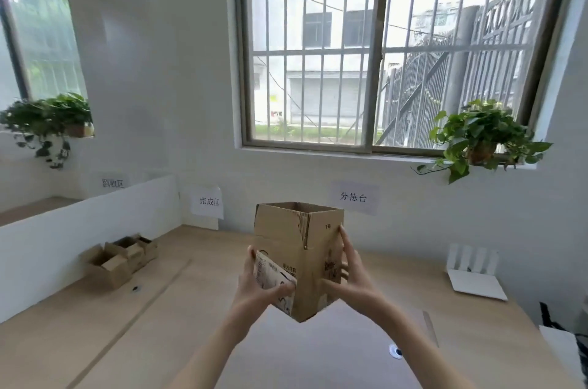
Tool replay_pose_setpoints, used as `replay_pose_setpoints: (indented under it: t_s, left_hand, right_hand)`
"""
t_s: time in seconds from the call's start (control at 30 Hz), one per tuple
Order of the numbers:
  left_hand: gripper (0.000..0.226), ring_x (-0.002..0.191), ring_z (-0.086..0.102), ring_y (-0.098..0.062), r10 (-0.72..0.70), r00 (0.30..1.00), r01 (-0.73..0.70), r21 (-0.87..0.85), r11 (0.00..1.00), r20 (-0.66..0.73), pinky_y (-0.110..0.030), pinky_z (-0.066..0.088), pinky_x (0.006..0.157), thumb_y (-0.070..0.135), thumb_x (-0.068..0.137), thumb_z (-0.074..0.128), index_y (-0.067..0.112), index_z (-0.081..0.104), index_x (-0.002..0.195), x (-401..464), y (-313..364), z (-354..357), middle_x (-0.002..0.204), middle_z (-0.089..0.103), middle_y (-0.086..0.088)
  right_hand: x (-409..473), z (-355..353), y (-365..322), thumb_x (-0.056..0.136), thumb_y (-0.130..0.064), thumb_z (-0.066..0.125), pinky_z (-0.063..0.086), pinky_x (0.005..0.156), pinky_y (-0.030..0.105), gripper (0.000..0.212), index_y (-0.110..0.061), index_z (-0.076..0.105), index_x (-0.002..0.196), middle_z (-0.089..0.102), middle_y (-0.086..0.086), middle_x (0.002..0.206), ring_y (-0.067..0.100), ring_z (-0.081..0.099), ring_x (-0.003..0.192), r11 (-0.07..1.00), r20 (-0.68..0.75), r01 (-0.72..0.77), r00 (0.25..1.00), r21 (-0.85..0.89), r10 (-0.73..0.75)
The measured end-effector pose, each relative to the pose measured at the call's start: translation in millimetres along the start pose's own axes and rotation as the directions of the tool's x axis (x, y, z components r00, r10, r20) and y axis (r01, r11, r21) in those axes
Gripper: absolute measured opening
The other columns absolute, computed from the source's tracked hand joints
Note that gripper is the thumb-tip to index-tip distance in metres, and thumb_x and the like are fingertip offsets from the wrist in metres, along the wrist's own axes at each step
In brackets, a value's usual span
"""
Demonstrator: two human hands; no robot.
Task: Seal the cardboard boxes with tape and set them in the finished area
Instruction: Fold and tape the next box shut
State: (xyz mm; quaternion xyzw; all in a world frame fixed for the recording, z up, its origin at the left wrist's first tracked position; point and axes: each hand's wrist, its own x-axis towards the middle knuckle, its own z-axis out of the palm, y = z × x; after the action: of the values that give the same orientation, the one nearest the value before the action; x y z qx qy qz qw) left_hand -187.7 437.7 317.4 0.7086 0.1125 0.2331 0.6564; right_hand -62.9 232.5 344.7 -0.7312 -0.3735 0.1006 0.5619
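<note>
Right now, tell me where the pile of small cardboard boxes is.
In the head view, the pile of small cardboard boxes sits on the wooden table at far left, against the white partition, below the left paper sign.

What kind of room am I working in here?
Probably a small packing or sorting workstation in an ordinary room: paper zone signs are taped to the white wall, small brown cardboard boxes sit on the long wooden table, and both hands hold up an open-topped brown cardboard box.
</note>
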Motion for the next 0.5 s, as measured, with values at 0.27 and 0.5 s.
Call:
replay_pose_setpoints:
  t_s: [0.27, 0.5]
  left_hand:
    - [0.097, 0.111, 0.068, -0.019, 0.099, 0.985, -0.092, 0.057, 0.994, -0.144, -0.037, 0.060, 0.082, 0.009, 0.059, 0.098, 0.028, 0.043, 0.136, -33.1, 3.5, -140.7, 0.122, 0.068, -0.003]
    - [0.091, 0.097, 0.067, 0.004, 0.082, 0.952, -0.035, 0.159, 0.987, -0.295, -0.017, 0.056, 0.071, -0.001, 0.064, 0.091, 0.035, 0.041, 0.131, -36.3, -18.0, -251.8, 0.117, 0.064, 0.006]
  right_hand:
    - [53.7, 145.1, -54.8, 0.056, -0.059, 0.092, 0.043, 0.109, 0.032, 0.127, -0.059, 0.006, 0.149, 0.028, -0.010, 0.141, 0.009, 0.043, 0.127, 0.991, 0.053, 0.128, 0.991, -0.043, -0.125]
    - [111.7, 266.4, -55.2, 0.051, -0.047, 0.097, 0.044, 0.113, 0.043, 0.134, -0.057, 0.005, 0.149, 0.031, -0.003, 0.143, 0.016, 0.042, 0.133, 0.987, 0.146, 0.162, 0.977, -0.015, -0.158]
